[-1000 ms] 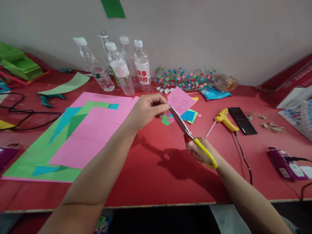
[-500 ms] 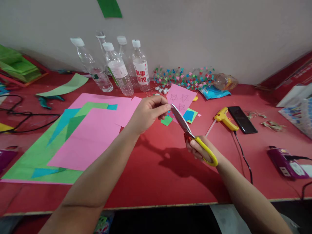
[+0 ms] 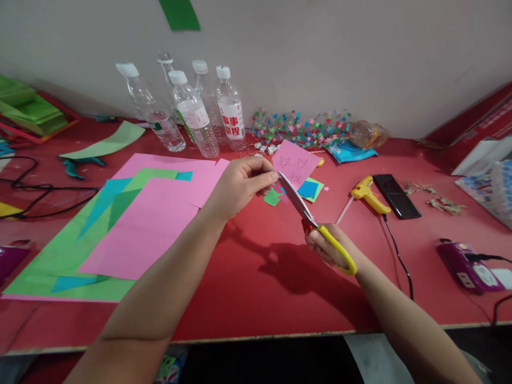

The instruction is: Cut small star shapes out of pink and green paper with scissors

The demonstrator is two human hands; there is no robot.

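Cable: a black cable (image 3: pixel 48 186) is found looped at the far left.
Pliers: teal pliers (image 3: pixel 82 164) are seen lying beside the cable, near a pale green strip (image 3: pixel 110 141).
Sheets: pink, green and blue sheets (image 3: pixel 140 229) are stacked flat on the red table (image 3: pixel 240 298).
Bottles: five clear bottles (image 3: pixel 196 120) are stood behind the sheets, by the wall.
Left hand: the left hand (image 3: pixel 242 184) is raised, thumb and fingertips closed in a pinch at the scissor tips; whether a piece is held cannot be told.
Card: a pink card (image 3: pixel 296 160) marked with drawn stars is seen beyond the blades, near paper scraps (image 3: pixel 272 197).
Scissors: the scissors (image 3: pixel 300 203) are held above the table, blades pointed toward the left fingertips.
Right hand: the right hand (image 3: pixel 324 248) is wrapped around the yellow-handled scissors.
Glue gun: a yellow glue gun (image 3: pixel 372 196) is laid next to a phone (image 3: pixel 397 196).
Socket: a purple socket block (image 3: pixel 466 269) is placed at the right.
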